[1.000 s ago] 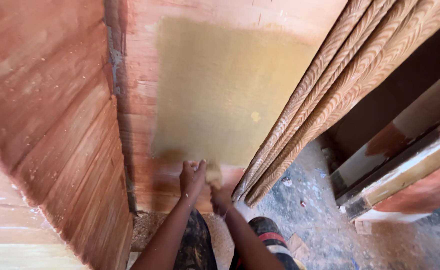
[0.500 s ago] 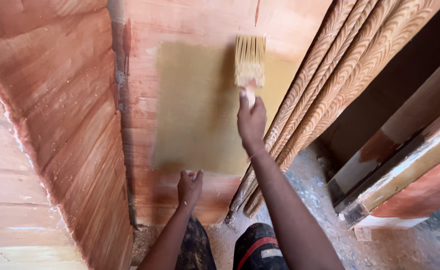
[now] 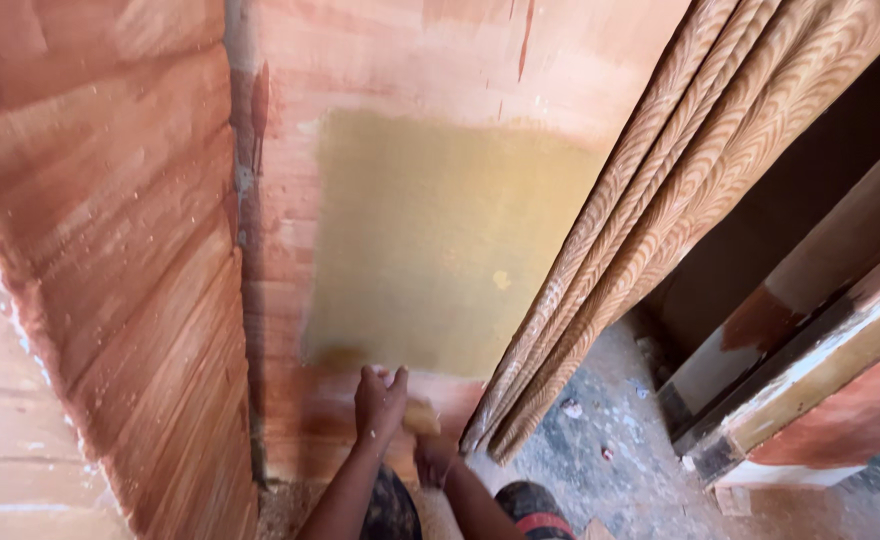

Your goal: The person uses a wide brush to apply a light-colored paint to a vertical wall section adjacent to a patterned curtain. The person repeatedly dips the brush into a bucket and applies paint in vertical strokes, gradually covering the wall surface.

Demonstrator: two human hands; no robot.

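A reddish wooden panel (image 3: 290,260) stands in front of me with a wet yellow-ochre patch (image 3: 430,250) painted on it. My left hand (image 3: 378,400) rests flat against the panel just below the patch, fingers apart. Just to its right and lower, my right hand (image 3: 436,458) grips a paintbrush (image 3: 421,417). The brush's tan bristles touch the panel at the patch's lower edge. Most of the brush handle is hidden inside my fist.
A ribbed reddish board (image 3: 130,300) slopes along the left. Carved mouldings with a wavy grain (image 3: 650,230) lean against the panel on the right. Painted boards (image 3: 810,380) lie at the far right on a dusty concrete floor (image 3: 610,450).
Half a second ago my right hand held the brush high on the patch; it has swept down to the patch's bottom edge. My left hand stayed on the panel.
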